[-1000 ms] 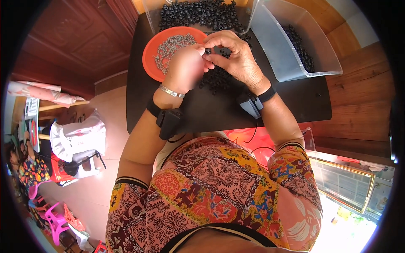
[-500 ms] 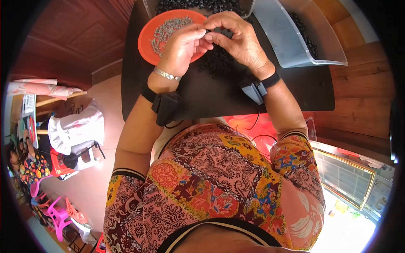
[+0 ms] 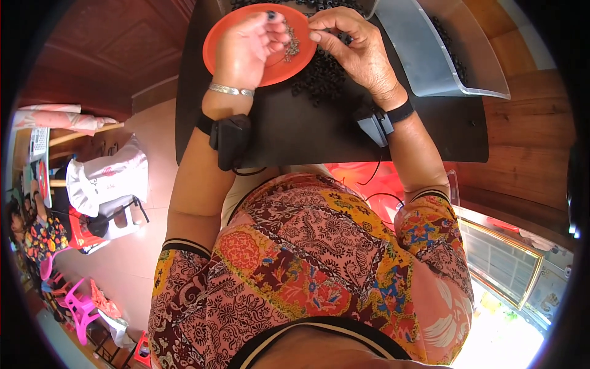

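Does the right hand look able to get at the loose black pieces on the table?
Probably yes: the right hand is close beside the black pieces, and nothing visible blocks the way.

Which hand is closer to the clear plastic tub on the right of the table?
Right. The right hand is just left of the tub, not touching it; the left hand is farther left, over the orange plate.

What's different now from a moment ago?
The left hand has moved left, away from the right hand, over the orange plate, a small black piece in its grip. The right finger and thumb are still close together; whether they hold anything is unclear. The clear bin and black heap stayed.
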Demonstrator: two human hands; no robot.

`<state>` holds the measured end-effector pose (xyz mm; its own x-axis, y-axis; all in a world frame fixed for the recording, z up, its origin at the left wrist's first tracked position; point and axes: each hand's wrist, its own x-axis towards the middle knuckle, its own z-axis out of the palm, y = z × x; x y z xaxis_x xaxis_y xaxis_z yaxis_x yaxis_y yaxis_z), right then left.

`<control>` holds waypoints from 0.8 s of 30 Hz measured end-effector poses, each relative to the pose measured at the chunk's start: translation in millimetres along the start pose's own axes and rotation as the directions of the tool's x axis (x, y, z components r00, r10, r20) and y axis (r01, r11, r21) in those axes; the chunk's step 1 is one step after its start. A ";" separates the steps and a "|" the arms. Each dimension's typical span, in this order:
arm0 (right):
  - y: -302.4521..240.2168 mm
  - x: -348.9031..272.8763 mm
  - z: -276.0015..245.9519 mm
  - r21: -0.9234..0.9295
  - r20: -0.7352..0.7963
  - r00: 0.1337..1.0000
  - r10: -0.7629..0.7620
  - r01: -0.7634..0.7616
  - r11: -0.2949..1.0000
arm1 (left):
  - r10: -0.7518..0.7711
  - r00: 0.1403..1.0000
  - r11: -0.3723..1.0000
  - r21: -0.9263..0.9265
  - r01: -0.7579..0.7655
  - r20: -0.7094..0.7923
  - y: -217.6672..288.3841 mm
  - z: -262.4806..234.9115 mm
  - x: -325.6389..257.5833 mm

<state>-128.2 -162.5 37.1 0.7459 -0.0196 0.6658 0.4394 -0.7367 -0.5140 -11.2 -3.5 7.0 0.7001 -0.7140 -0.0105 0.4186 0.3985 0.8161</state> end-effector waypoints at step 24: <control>28.7 32.3 47.6 -0.395 0.475 0.880 0.013 0.200 0.897 | 0.064 0.907 0.978 -0.153 -0.140 -0.417 5.0 -9.3 5.2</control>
<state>-67.6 -152.1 18.0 0.8998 0.2942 0.3222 0.3454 -0.9315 -0.1139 0.0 0.1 5.6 0.9028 -0.3819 -0.1976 0.4001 0.5776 0.7115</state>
